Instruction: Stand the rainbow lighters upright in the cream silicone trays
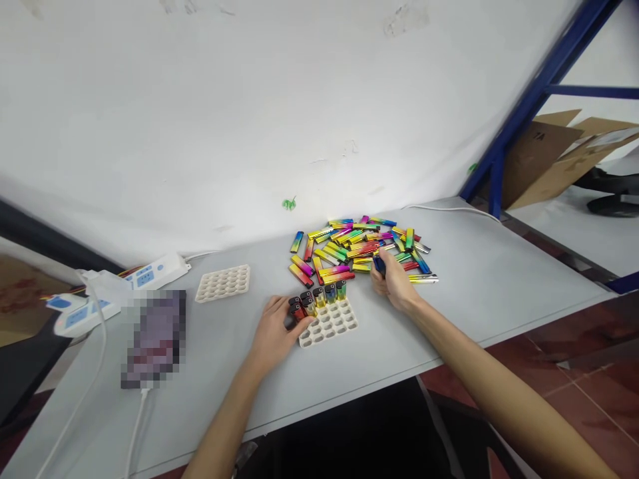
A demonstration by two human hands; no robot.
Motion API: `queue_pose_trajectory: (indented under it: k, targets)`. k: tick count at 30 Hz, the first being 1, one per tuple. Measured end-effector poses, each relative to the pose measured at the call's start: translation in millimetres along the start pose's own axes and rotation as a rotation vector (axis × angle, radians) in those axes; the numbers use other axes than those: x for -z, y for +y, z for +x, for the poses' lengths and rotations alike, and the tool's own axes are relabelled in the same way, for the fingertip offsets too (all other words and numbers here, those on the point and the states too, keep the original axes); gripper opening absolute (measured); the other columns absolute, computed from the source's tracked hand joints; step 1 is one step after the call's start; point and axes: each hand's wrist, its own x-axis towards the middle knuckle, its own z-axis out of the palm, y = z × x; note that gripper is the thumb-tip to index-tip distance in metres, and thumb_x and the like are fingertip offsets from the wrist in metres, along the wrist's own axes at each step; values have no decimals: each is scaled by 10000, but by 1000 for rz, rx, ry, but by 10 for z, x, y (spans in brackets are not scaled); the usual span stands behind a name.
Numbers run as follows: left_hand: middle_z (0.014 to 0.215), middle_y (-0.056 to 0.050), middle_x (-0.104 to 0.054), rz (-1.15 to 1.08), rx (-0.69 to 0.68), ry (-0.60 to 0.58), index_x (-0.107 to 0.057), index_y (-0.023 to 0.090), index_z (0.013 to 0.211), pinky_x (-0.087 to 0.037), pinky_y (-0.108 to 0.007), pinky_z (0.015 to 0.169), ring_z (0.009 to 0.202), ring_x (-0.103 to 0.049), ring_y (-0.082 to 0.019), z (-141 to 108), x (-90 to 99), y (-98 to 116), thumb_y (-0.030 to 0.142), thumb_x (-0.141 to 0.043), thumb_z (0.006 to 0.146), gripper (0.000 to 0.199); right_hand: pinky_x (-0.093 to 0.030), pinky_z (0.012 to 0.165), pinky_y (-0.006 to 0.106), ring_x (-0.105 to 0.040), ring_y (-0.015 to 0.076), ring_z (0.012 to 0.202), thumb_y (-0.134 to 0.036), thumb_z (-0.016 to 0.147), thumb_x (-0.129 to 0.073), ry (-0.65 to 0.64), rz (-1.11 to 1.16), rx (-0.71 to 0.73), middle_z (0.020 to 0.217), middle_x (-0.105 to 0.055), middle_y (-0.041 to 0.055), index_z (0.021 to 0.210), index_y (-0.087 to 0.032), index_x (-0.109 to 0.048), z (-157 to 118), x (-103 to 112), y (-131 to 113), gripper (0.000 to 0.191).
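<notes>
My left hand (274, 332) curls around the left end of a pale moulded tray (329, 326) with rows of holes. Its thumb lies across the front corner, close to the red lighter (298, 310); part of that end is hidden by the hand. Several lighters with black tops stand upright in the tray's back and left holes, among them a green lighter (341, 291) at the back right. Closed around a dark blue lighter (379, 265), my right hand (394, 283) is at the front edge of a pile of shiny multicoloured lighters (344, 251).
A second pale tray (222, 283) lies to the left, its holes unfilled. Farther left are white power strips (150, 273), a pixelated device (154, 339) and a white cable (134, 426). The wall stands behind; a blue metal frame (524, 100) and cardboard box (544, 159) are at right.
</notes>
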Motion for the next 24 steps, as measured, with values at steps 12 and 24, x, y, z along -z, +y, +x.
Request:
queue_pose_trajectory:
  k: [12, 24]
  targets:
    - [883, -52, -642, 5, 12, -19, -595, 204, 820, -469, -387, 828, 963, -517, -249, 7, 7, 35, 461, -625, 889, 268, -421, 688, 309, -551, 177, 757, -539, 849, -651, 66, -663, 560, 841, -626, 29, 855, -211, -665, -250, 13, -152, 329]
    - [880, -54, -643, 39, -23, -2, -609, 199, 869, -465, -387, 815, 938, -523, -250, 8, 5, 47, 406, -651, 883, 211, -444, 611, 285, -636, 169, 679, -353, 941, -586, -173, -1074, 582, 890, -725, 25, 1123, -230, -601, -738, -507, -258, 220]
